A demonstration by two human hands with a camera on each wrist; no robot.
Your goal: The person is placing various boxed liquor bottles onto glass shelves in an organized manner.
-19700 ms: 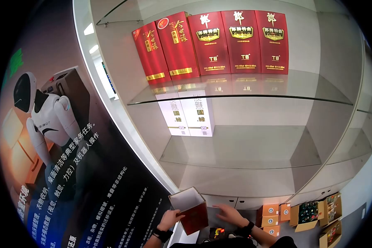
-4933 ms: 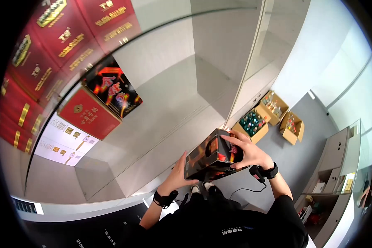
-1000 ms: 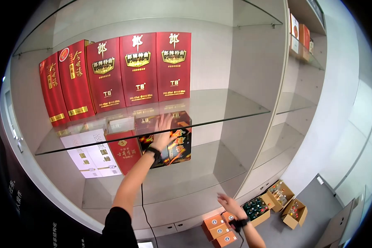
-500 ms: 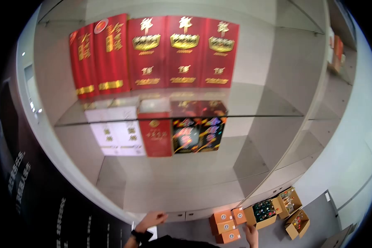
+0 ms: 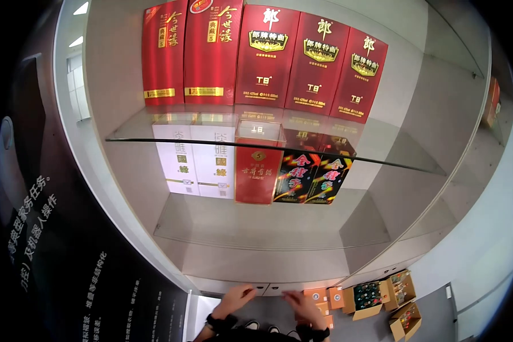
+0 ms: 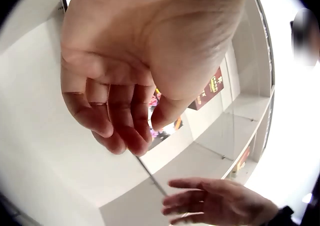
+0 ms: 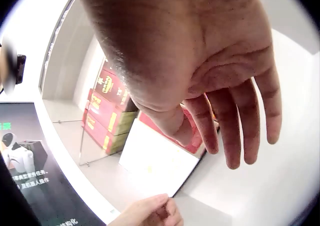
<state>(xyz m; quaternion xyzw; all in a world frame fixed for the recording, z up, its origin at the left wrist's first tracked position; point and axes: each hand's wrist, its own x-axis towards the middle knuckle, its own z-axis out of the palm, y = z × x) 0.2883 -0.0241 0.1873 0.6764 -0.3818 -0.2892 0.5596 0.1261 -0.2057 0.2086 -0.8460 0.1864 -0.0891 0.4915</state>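
Left hand (image 5: 237,297): grip slack, fingers loosely curled, holding nothing | right hand (image 5: 302,303): grip spread, empty | I see both well below the red box (image 5: 258,174), the right one just beside the orange cartons (image 5: 332,297) on the floor; their long axis I cannot tell | two black boxes (image 5: 293,178) touch the red box's right side, upright, long axis vertical, fronts towards me.

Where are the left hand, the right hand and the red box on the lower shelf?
left hand (image 5: 237,296), head view, back of the hand.
right hand (image 5: 300,301), head view, back of the hand.
red box (image 5: 258,176), head view, middle of its front face.
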